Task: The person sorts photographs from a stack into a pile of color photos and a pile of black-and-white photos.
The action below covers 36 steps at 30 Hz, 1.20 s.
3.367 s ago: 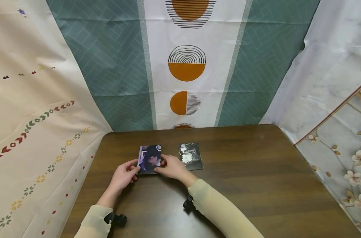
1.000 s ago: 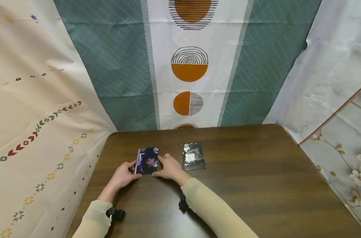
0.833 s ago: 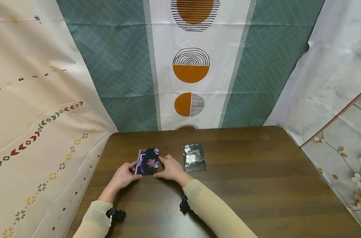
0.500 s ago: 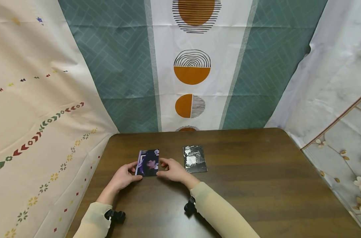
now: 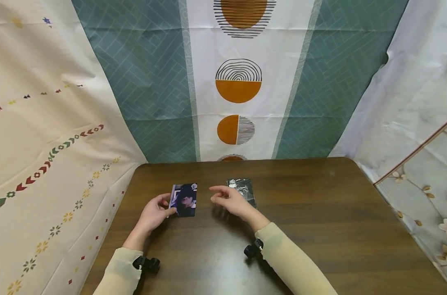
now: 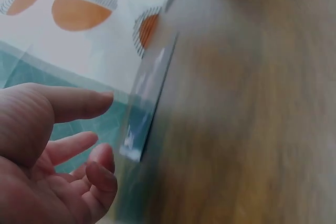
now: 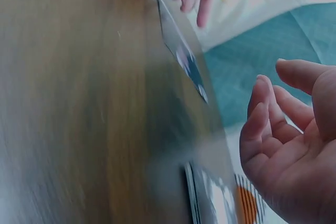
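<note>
A photo print (image 5: 184, 200) with a purple-toned picture of a person lies flat on the brown table, left of centre. At its left edge is my left hand (image 5: 153, 212), its thumb overlapping the lower left corner in the head view. In the left wrist view, the thumb and fingers (image 6: 94, 106) stand spread apart, and a gap shows between them and the print. My right hand (image 5: 231, 201), fingers loosely bent and holding nothing, hovers right of the print. It partly covers a glossy dark flat packet (image 5: 245, 190); layered edges of this packet (image 7: 210, 198) show in the right wrist view.
The wooden table (image 5: 319, 229) reaches back to a green and white patterned cloth (image 5: 238, 135). A cream cloth (image 5: 61, 184) hangs at the left, and a pale floral one (image 5: 422, 172) at the right. Each wrist carries a small black camera (image 5: 147, 264).
My right hand has left the print's right edge and moved right, over the dark packet's left side. The left hand stays by the print, its thumb now over the corner.
</note>
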### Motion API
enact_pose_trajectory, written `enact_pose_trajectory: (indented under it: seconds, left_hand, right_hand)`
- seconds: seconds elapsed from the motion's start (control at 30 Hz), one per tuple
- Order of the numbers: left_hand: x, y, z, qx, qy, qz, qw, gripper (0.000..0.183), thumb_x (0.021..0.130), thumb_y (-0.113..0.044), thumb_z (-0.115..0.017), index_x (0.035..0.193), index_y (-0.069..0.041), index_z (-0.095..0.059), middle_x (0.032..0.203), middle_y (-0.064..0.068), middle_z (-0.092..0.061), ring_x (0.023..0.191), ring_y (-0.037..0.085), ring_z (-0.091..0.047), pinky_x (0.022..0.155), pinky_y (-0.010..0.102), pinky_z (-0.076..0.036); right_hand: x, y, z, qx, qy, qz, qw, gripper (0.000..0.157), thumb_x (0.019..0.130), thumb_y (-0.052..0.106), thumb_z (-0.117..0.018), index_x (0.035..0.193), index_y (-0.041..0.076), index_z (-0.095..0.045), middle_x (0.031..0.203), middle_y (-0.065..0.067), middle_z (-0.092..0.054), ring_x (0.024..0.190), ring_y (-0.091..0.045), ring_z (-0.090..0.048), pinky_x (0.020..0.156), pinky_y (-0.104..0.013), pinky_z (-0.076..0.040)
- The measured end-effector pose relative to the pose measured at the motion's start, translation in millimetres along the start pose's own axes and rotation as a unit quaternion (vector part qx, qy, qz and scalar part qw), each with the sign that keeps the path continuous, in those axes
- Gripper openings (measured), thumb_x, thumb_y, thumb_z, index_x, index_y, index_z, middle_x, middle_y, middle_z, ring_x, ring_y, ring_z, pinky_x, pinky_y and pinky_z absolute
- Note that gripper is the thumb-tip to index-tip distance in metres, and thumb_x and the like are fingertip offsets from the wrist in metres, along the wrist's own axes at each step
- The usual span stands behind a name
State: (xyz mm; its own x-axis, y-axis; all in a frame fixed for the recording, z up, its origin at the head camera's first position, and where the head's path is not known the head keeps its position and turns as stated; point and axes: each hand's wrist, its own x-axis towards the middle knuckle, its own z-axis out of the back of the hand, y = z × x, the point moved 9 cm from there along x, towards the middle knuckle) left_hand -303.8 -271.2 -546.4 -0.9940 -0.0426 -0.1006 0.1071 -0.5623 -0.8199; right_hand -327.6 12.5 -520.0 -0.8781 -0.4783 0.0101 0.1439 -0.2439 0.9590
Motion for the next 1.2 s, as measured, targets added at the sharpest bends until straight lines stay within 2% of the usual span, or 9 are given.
enact_pose_trajectory:
  seconds: [0.1, 0.2, 0.37, 0.5, 0.7, 0.83, 0.9, 1.03, 1.2]
  left_hand:
    - [2.1, -10.8, -5.5, -0.016, -0.011, -0.011, 0.9997, 0.06, 0.094, -0.014, -0.082, 0.148, 0.0, -0.058, 0.113, 0.017, -0.058, 0.088, 0.025, -0.054, 0.068, 0.031, -0.047]
    - [3.7, -23.1, -17.2, -0.034, -0.014, -0.025, 0.999, 0.056, 0.094, -0.011, -0.082, 0.145, 0.001, -0.061, 0.111, 0.018, -0.059, 0.09, 0.025, -0.055, 0.068, 0.028, -0.048]
    - [5.1, -46.9, -45.0, -0.055, -0.009, -0.049, 0.9972, 0.047, 0.094, -0.009, -0.082, 0.138, 0.0, -0.067, 0.106, 0.014, -0.062, 0.09, 0.025, -0.056, 0.072, 0.026, -0.05]
    - [3.8, -65.5, -71.5, -0.072, 0.007, -0.067, 0.9952, 0.041, 0.093, -0.008, -0.082, 0.132, 0.0, -0.07, 0.103, 0.011, -0.064, 0.088, 0.023, -0.058, 0.072, 0.028, -0.05]
    - [6.0, -86.8, -115.5, -0.096, 0.04, -0.072, 0.9919, 0.039, 0.089, -0.003, -0.084, 0.125, 0.003, -0.07, 0.093, 0.007, -0.064, 0.078, 0.019, -0.06, 0.066, 0.027, -0.051]
    - [10.4, -99.6, -137.8, -0.104, 0.054, -0.069, 0.9907, 0.042, 0.085, -0.003, -0.086, 0.123, 0.003, -0.07, 0.089, 0.006, -0.063, 0.076, 0.018, -0.059, 0.067, 0.028, -0.051]
    - [12.2, -103.7, -146.1, -0.095, 0.056, -0.064, 0.9919, 0.043, 0.084, -0.006, -0.088, 0.122, 0.002, -0.07, 0.087, 0.006, -0.063, 0.075, 0.018, -0.058, 0.066, 0.029, -0.049]
    - [13.5, -103.7, -161.8, -0.085, 0.07, -0.033, 0.9933, 0.045, 0.083, -0.009, -0.09, 0.122, 0.0, -0.067, 0.083, 0.006, -0.062, 0.067, 0.017, -0.058, 0.059, 0.029, -0.047]
    - [14.2, -101.3, -172.8, -0.083, 0.076, -0.011, 0.9935, 0.047, 0.082, -0.006, -0.092, 0.12, 0.001, -0.066, 0.079, 0.006, -0.061, 0.055, 0.014, -0.057, 0.051, 0.026, -0.047]
  right_hand:
    - [-4.7, -6.0, 25.5, -0.022, -0.028, -0.01, 0.999, 0.043, 0.105, 0.023, -0.071, 0.145, 0.011, -0.066, 0.115, -0.006, -0.074, 0.098, -0.024, -0.066, 0.081, -0.035, -0.054]
    - [-11.2, -14.3, 51.8, -0.039, -0.06, -0.024, 0.997, 0.044, 0.104, 0.022, -0.071, 0.145, 0.006, -0.065, 0.114, -0.007, -0.074, 0.1, -0.022, -0.067, 0.084, -0.035, -0.055]
    - [-28.0, -29.0, 90.2, -0.062, -0.107, -0.05, 0.991, 0.038, 0.102, 0.016, -0.074, 0.136, 0.001, -0.069, 0.114, -0.009, -0.074, 0.102, -0.023, -0.066, 0.083, -0.036, -0.054]
    - [-42.1, -43.3, 108.5, -0.079, -0.121, -0.081, 0.986, 0.033, 0.1, 0.014, -0.076, 0.129, 0.0, -0.071, 0.113, -0.009, -0.075, 0.103, -0.024, -0.067, 0.083, -0.037, -0.055]
    - [-54.7, -62.0, 123.1, -0.106, -0.12, -0.122, 0.979, 0.033, 0.092, 0.006, -0.081, 0.123, -0.001, -0.071, 0.111, -0.011, -0.074, 0.103, -0.027, -0.069, 0.083, -0.039, -0.057]
    - [-55.9, -69.4, 127.0, -0.126, -0.112, -0.139, 0.976, 0.035, 0.085, 0.002, -0.085, 0.118, 0.0, -0.073, 0.109, -0.012, -0.072, 0.099, -0.028, -0.067, 0.082, -0.039, -0.057]
    - [-55.9, -71.8, 127.9, -0.14, -0.109, -0.146, 0.973, 0.035, 0.083, 0.003, -0.087, 0.116, 0.001, -0.074, 0.107, -0.011, -0.071, 0.098, -0.026, -0.065, 0.082, -0.038, -0.056]
    - [-56.7, -74.5, 126.3, -0.154, -0.105, -0.154, 0.97, 0.036, 0.082, 0.005, -0.089, 0.114, 0.002, -0.074, 0.105, -0.009, -0.068, 0.095, -0.025, -0.062, 0.081, -0.037, -0.054]
    - [-58.6, -75.0, 125.2, -0.158, -0.099, -0.151, 0.971, 0.035, 0.08, 0.006, -0.09, 0.111, 0.001, -0.074, 0.102, -0.009, -0.068, 0.093, -0.024, -0.062, 0.08, -0.035, -0.052]
